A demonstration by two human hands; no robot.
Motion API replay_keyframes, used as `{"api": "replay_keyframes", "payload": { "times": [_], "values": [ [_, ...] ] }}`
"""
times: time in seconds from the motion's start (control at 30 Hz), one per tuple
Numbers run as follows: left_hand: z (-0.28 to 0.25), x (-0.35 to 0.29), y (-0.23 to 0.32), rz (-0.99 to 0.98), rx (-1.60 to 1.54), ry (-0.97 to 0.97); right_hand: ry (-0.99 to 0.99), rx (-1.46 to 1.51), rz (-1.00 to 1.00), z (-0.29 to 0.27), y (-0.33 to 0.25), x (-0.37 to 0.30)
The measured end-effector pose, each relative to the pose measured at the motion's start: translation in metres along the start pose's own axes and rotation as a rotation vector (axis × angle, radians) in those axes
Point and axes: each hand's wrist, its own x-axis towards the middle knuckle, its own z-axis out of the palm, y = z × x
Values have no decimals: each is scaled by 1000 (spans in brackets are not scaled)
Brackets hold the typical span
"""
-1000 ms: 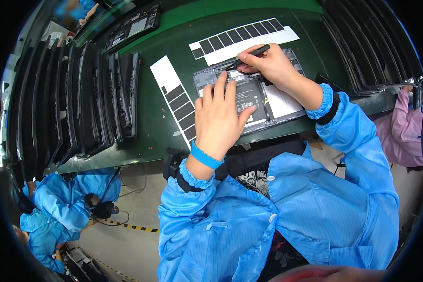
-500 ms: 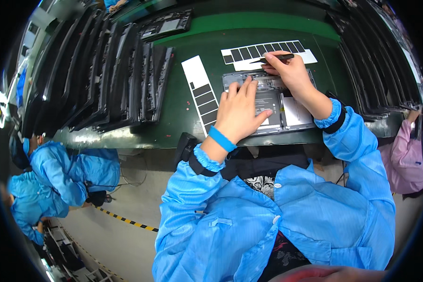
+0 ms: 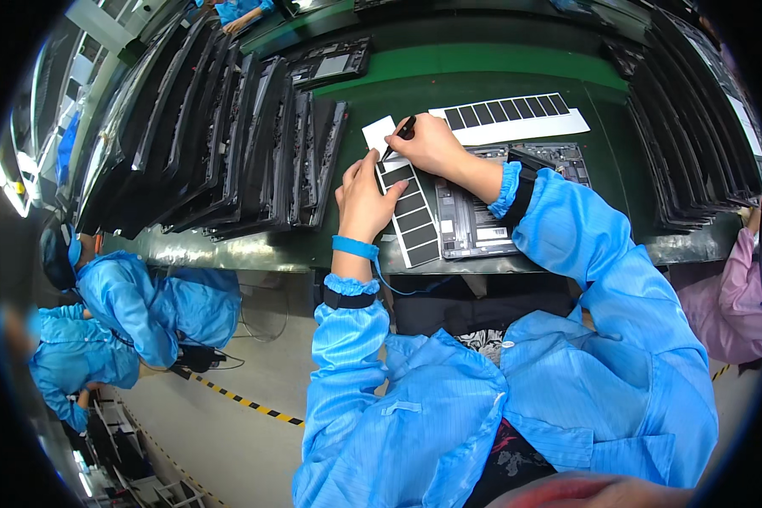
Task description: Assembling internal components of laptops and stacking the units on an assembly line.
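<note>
A white sticker strip [image 3: 419, 240] with a row of black rectangular pads lies left of an opened laptop base [image 3: 468, 222]. My left hand [image 3: 364, 206] rests on the strip's left edge, thumb spread from the fingers, with a blue wrist strap [image 3: 356, 247] around its wrist. Over the strip's upper part, my right hand [image 3: 432, 146] is closed around slim black tweezers [image 3: 407, 129]. Their tip points down at the top pads, close to my left fingertips. My right forearm crosses above the laptop base and hides part of it.
Another white sheet of black pads [image 3: 525, 125] lies beyond the laptop base. Tall rows of upright laptop parts stand left [image 3: 229, 135] and right [image 3: 681, 144]. Another opened laptop base [image 3: 330, 63] sits at the back. People in blue [image 3: 135, 305] and pink [image 3: 728, 296] are nearby.
Both hands have gone from the laptop base to the sticker strip on the left. The tweezers moved along in my right hand. The view has shifted slightly.
</note>
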Motion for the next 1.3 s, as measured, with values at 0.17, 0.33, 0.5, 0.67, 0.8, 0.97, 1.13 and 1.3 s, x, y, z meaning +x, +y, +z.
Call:
{"api": "replay_keyframes", "payload": {
  "times": [0.17, 0.33, 0.5, 0.67, 0.8, 0.97, 1.13, 1.3],
  "values": [
    [4, 2, -5, -17, -50, 24, -51, -4, 115, -4, -11, -3],
    [1, 5, 2, -51, -61, -3, 77, 186, 21, -5, 1, -3],
    [-12, 9, 3, -127, -46, -81, 50, 606, 6, -77, -10, -26],
    [-32, 0, 77, 213, -221, -3, 221, 447, 198, -180, 19, -88],
    [-7, -4, 142, 394, -430, -368, 302, 451, 326, -217, 57, -117],
    [42, 1, 172, 673, -277, -508, 288, 467, 387, -222, 76, -124],
    [52, 3, 185, 723, -345, -631, 264, 580, 434, -218, 76, -129],
    [52, 1, 182, 713, -359, -637, 237, 627, 477, -217, 78, -129]
  ]
}}
